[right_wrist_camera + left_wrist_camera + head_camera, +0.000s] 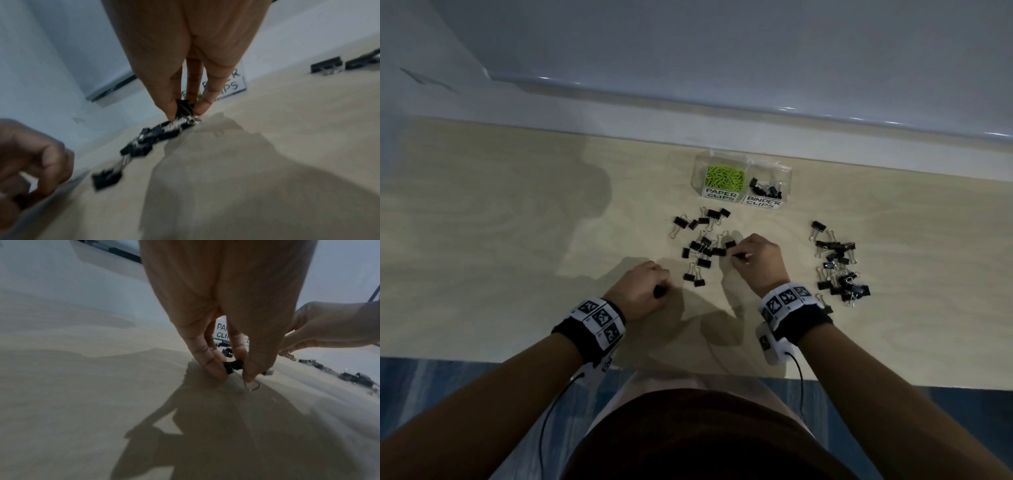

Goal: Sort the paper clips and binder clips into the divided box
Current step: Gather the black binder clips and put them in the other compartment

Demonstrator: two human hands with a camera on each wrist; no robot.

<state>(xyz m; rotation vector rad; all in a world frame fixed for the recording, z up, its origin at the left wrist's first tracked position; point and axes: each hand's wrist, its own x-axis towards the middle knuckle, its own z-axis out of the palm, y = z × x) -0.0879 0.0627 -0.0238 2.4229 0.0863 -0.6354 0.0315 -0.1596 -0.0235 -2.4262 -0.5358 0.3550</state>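
Black metal binder clip with silver wire handles (233, 366): pinched between thumb and fingers (213, 368) of left hand (642, 291), low over the pale wood-grain desk (500, 222), near side of the central scatter. Second black binder clip (185, 105): pinched at the fingertips of right hand (755, 262), at the right edge of the central scatter of black binder clips (702, 246); lifted or touching its neighbours, cannot tell. Further heap of black binder clips (839, 265): well apart, right of the right hand. Clear plastic divided box (700, 164): far side of the desk, beyond the scatter, labels facing the person; left compartment marked PAPER CLIPS, filled with lime-green paper clips (724, 176); right compartment marked BINDER CLIPS, holding a few black clips. No loose paper clips seen on the desk. Step in hand, by judgement: pick-up of binder clips, one per hand; paper-clip half seemingly complete, binder-clip half barely begun. Next move calls for: carry of both clips forward over the scatter, release above the right compartment only, clear of the divider.
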